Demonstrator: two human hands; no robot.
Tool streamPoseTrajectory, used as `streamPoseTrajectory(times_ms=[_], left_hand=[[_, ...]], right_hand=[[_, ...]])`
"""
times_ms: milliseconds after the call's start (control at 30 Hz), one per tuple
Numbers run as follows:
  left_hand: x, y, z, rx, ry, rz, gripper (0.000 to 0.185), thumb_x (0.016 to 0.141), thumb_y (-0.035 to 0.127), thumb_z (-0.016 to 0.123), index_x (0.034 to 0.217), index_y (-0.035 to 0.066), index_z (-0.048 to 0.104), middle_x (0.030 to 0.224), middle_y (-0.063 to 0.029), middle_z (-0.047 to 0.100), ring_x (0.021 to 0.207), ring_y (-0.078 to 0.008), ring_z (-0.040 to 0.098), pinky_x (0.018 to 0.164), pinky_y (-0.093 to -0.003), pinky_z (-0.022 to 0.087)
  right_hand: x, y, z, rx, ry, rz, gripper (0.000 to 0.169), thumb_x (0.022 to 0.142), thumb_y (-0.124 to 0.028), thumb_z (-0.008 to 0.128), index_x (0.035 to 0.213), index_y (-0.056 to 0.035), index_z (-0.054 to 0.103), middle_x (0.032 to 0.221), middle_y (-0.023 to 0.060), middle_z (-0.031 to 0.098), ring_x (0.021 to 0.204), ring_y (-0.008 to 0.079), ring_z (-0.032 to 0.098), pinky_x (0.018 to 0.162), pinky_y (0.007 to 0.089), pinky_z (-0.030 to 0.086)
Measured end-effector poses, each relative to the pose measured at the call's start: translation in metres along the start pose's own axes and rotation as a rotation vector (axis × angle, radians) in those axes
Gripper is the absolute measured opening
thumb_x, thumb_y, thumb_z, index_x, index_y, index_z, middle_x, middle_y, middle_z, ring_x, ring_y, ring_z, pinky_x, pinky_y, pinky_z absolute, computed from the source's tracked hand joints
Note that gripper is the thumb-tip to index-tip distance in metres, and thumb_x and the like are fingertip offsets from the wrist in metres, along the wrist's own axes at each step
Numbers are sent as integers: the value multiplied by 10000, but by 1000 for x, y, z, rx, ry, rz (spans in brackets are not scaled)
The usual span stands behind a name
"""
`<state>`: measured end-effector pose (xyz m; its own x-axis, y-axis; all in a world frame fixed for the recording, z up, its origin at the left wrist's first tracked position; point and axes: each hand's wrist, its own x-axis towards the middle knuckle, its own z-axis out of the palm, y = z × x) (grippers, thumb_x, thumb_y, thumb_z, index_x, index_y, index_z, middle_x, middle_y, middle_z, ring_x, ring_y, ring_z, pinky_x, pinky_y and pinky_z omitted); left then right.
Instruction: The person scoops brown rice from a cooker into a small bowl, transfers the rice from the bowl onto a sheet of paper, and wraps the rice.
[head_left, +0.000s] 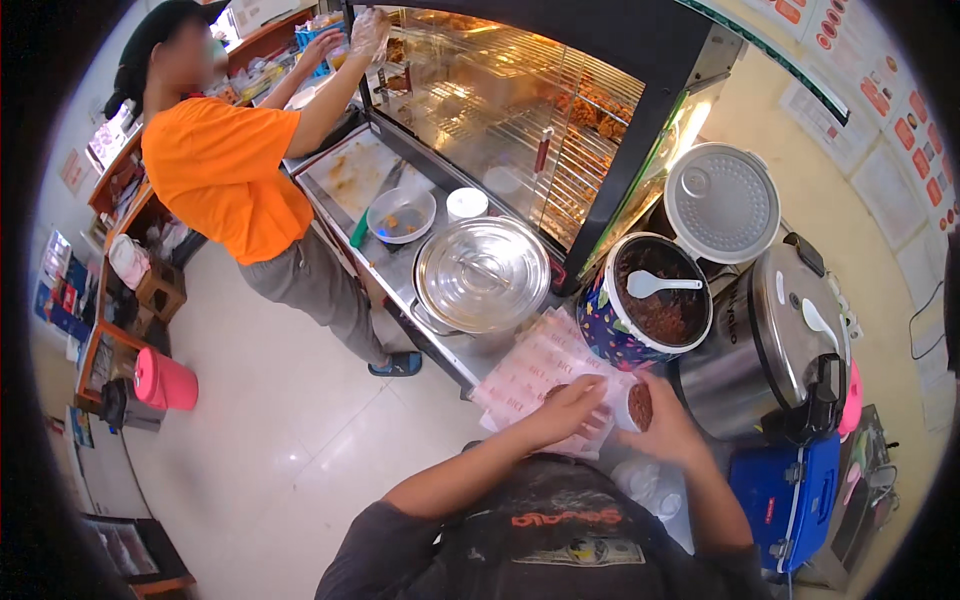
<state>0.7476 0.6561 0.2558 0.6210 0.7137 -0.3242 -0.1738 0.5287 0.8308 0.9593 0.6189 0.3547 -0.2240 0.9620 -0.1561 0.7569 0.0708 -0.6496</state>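
A small white cup (624, 409) packed with reddish-brown rice (640, 408) is in my right hand (666, 424), tipped so its open end faces right. My left hand (570, 412) is over a stack of printed wrapping paper (532, 367), its fingers touching the sheets. Partly hidden behind that hand is a brown mound (556, 391) on the paper, apparently rice. Whether the left fingers grip a sheet is unclear. Just beyond my hands stands an open rice cooker (592, 319) with a floral body, holding brown rice (649, 307) and a white rice paddle (664, 283).
A steel pot with a lid (482, 274), a plastic bowl (402, 215) and a green-handled knife (360, 229) lie along the counter. Behind is a heated glass display case (487, 112). A large rice cooker (720, 352) and blue cooler box (784, 499) stand right. A person in orange (225, 172) works left.
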Motion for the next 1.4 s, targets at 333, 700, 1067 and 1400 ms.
streamPoseTrajectory(times_ms=[333,700,1067,1400], left_hand=[[-73,-44,-112,1260,557,333,490,867,225,703,1340,178,583,1252,-179,599,1129,-378,574,956,-518,459],[-52,-74,-146,1601,290,485,484,798,447,768,1261,327,686,1442,-106,509,1355,-371,416,1090,-567,328],[-45,-71,-149,1575,298,480,425,789,456,775,1195,336,743,1425,-59,533,1332,-355,434,1065,-539,347],[-53,-40,-137,1646,34,416,614,694,487,835,1258,280,708,1451,-77,498,1387,-350,391,1128,-551,294]], right_hand=[[-32,181,67,-276,303,535,1041,667,-301,885,1491,-28,311,1374,269,462,1228,489,497,1065,547,414],[-32,79,171,-108,257,-93,375,749,-336,837,1039,-110,766,1080,91,669,1115,310,577,959,454,447],[-30,109,197,16,251,-101,174,846,-301,755,868,-131,784,938,67,683,982,300,578,883,438,447],[-37,96,182,-35,129,-180,506,671,-454,875,1090,-202,746,1100,13,620,1132,258,532,1000,455,375]])
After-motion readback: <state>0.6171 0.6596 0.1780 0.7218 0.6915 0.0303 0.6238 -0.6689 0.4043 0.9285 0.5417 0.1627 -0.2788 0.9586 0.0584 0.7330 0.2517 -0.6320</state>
